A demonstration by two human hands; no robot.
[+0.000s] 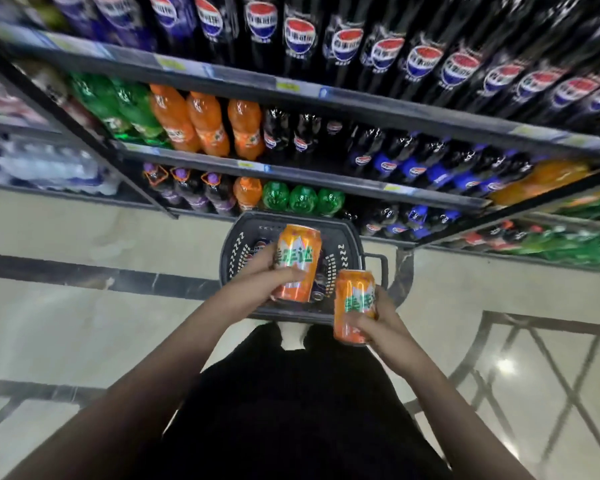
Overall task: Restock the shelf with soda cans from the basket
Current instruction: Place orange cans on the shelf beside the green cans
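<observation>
Now my left hand (pixel 257 282) fingers clamp one orange can (pixel 297 263), my right hand (pixel 378 320) fingers another orange can (pixel 354 306), above the basket (pixel 340 233); remaining cans inside look blurred.

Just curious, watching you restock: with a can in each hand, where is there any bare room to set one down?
Bare floor lies left of the basket, below the water packs. The bottle shelves look packed tight, and cans already lie in the basket.
</observation>
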